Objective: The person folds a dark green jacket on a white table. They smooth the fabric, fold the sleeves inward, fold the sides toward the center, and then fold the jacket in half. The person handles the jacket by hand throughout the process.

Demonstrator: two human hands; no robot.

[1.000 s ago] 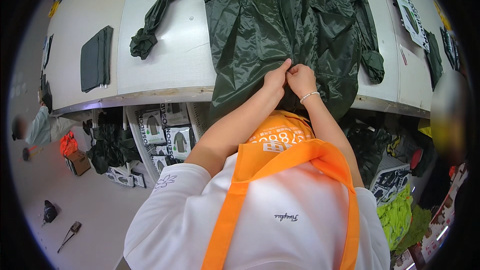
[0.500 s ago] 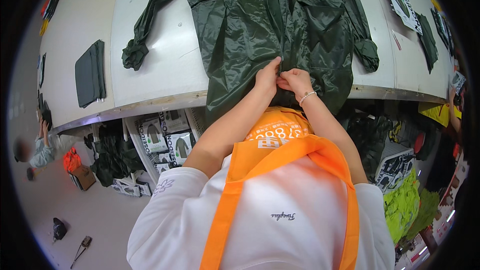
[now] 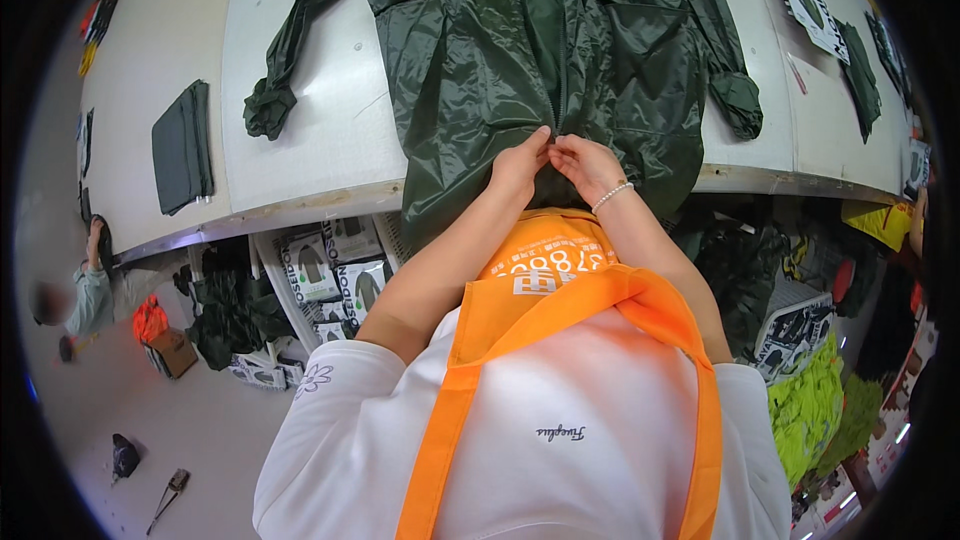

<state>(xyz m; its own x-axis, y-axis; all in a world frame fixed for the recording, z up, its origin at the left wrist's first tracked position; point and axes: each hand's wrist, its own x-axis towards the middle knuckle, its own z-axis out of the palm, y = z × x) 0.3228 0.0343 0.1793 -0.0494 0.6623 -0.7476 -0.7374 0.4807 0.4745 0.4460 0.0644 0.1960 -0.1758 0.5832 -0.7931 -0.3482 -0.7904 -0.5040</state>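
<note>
A shiny dark green rain jacket [image 3: 460,70] lies spread over the light table, its sleeves out to both sides and its hem hanging over the near edge. A zipper [image 3: 559,90] runs down its front, with the two front edges parted above my hands. At the lower end of that zipper, my left hand [image 3: 522,158] pinches the jacket's front edge between thumb and fingers. Close against it, my right hand [image 3: 588,166] is closed on the other edge by the zipper. The zipper's end is hidden by my fingers.
A folded dark green garment [image 3: 183,148] lies on the table at left. Packaged garments [image 3: 800,0] lie at far right. Beneath the table stand a white crate [image 3: 285,285] of packets and a bundle of dark cloth [image 3: 235,310]. Another person [image 3: 90,290] is at far left.
Both hands have shifted slightly left and down, with the right thumb and fingers drawn closer to the left hand. The jacket front gapes wider above them.
</note>
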